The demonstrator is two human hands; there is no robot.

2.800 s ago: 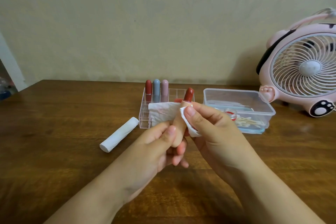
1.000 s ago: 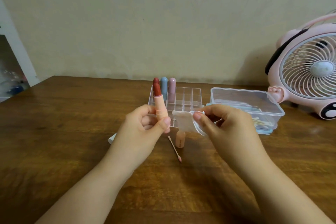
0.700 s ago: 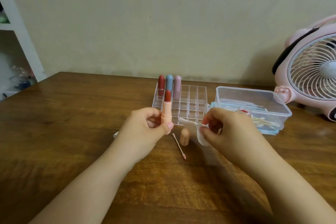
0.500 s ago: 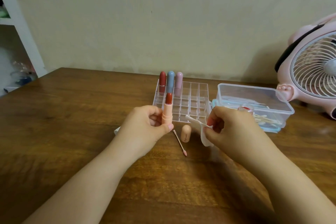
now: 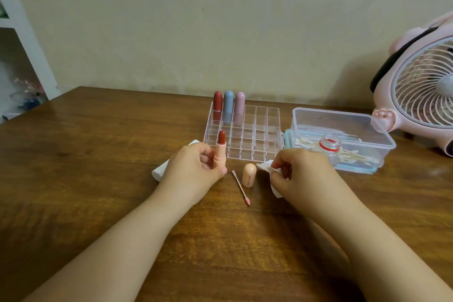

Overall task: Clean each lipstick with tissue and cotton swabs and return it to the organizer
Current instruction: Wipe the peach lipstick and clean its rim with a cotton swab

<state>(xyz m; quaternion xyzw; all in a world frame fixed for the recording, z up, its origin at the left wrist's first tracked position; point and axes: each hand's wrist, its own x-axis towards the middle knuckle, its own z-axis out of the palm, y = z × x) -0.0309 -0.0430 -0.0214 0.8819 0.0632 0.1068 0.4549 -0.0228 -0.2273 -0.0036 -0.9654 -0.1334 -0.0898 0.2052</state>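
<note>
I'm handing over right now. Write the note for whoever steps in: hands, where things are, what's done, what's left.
Left hand holds the open peach lipstick upright, red tip out.
Right hand pinches a crumpled tissue.
The cap stands on the table between the hands, beside a pink-stained cotton swab.
Three capped lipsticks stand in the organizer's back row.
Left: finish wiping if needed, cap this lipstick, slot it in.
</note>
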